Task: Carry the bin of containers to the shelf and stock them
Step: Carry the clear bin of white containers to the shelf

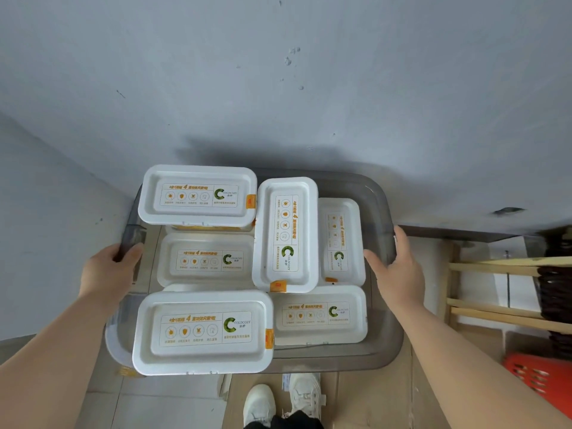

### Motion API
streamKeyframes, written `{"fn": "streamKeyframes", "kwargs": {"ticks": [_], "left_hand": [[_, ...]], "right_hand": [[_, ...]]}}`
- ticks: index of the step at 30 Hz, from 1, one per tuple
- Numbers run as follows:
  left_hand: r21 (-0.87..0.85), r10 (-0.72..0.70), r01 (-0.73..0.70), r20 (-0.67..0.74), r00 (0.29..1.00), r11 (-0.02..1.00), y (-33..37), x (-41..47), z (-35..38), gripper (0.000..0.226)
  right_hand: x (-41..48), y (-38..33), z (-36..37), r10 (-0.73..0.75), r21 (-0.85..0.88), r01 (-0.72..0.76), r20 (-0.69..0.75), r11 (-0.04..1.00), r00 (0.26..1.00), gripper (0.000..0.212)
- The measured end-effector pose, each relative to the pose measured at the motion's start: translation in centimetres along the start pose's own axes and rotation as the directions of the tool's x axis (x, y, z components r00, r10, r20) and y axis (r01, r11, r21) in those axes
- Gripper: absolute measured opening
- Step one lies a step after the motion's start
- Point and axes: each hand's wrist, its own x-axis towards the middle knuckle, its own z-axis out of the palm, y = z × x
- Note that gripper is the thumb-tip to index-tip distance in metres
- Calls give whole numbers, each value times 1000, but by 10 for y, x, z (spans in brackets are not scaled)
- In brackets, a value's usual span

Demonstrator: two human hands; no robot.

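Above the pale floor, a translucent grey plastic bin (383, 209) of white rectangular lidded containers (202, 331) is gripped at its left rim by the left hand (108, 270) and at its right rim by the right hand (397, 267).

The one wide-angle camera, worn on the head, looks steeply down from close above the bin (379, 212) between left grip (108, 270) and right grip (399, 267), wall (278, 88) beyond them, shoes (260, 404) beneath.
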Motion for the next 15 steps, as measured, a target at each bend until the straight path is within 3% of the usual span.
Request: {"fn": "streamKeyframes", "kwargs": {"ticks": [5,8,11,15], "left_hand": [[-82,-7,6,-14,1000,997,-3,0,0,40],[-132,45,-46,-11,999,990,-2,-2,-1,23],[-129,90,-92,-23,996,987,-5,-2,-3,45],[-140,128,-131,-32,991,981,-7,1,-5,48]], "right_hand": [[0,0,-1,13,18,-13,13,1000,1000,75],[0,5,-1,-1,5,1,9,1000,1000,77],[1,5,0,-22,-12,23,14,1000,1000,79],[0,0,-1,-35,-10,35,11,999,999,78]]}}
